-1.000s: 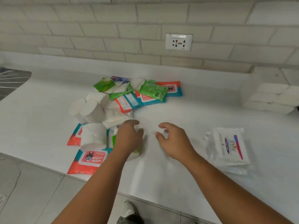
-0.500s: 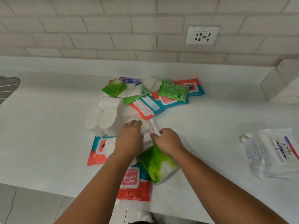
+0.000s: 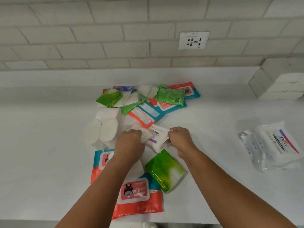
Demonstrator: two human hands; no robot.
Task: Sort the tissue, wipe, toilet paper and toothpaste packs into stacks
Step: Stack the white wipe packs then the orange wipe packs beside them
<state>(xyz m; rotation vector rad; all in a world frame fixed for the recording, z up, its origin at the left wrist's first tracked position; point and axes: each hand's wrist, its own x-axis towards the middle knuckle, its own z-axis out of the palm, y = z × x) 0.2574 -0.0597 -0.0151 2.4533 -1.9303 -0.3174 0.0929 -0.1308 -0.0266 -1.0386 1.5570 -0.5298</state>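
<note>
A mixed pile lies on the white counter (image 3: 49, 145). Both hands grip a white tissue pack (image 3: 158, 137) with blue and red print: my left hand (image 3: 130, 143) holds its left end, my right hand (image 3: 180, 140) its right end. White toilet paper rolls (image 3: 105, 129) stand left of my left hand. A green tissue pack (image 3: 164, 171) lies under my right wrist. A red and teal wipes pack (image 3: 136, 196) lies at the near edge, another (image 3: 98, 163) under my left forearm. More green and red-teal packs (image 3: 169, 96) are heaped behind.
A stack of white tissue packs (image 3: 276, 147) lies at the right. White blocks (image 3: 279, 83) stand at the back right corner. A wall socket (image 3: 193, 40) sits on the tiled wall. The counter's front edge (image 3: 32, 219) is near.
My hands came together on the pile and took hold of the white tissue pack, now raised a little between them. The view shifted left, pushing the right-hand stack toward the frame edge.
</note>
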